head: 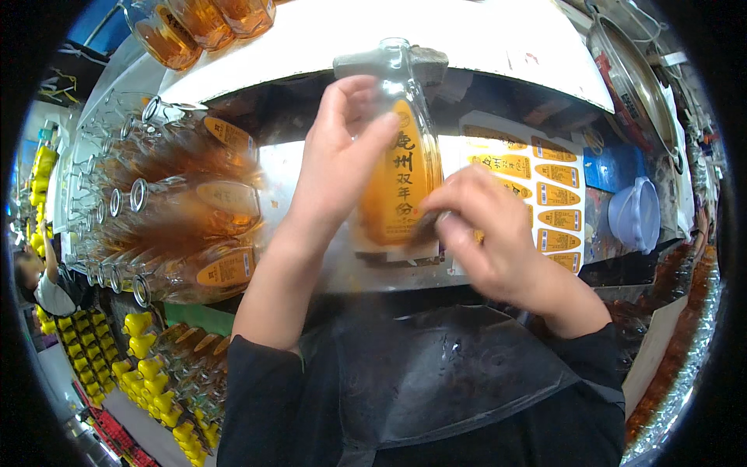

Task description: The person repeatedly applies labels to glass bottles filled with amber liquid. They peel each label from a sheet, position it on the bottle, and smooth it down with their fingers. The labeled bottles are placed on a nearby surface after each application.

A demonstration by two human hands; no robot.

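Observation:
A clear glass bottle point(400, 175) of amber liquid lies on its back before me, neck away from me, near a grey block point(429, 61). An orange label point(402, 169) with dark writing covers its upward face. My left hand point(344, 152) is at the bottle's left side, thumb over the label's upper edge; its blurred fingers hide whether it grips the glass. Between the fingers and thumb of my right hand point(487, 227) is a small dark pad point(429, 230), blurred, at the label's lower right. Sheets of orange labels point(557, 204) lie to the right, partly behind this hand.
Several amber-filled bottles point(224, 204) lie stacked at the left, necks outward. More bottles point(198, 29) stand on the white surface point(496, 46) at the back. A pale blue tub point(633, 216) is at the right. Yellow caps point(149, 385) and another person point(55, 286) are at lower left.

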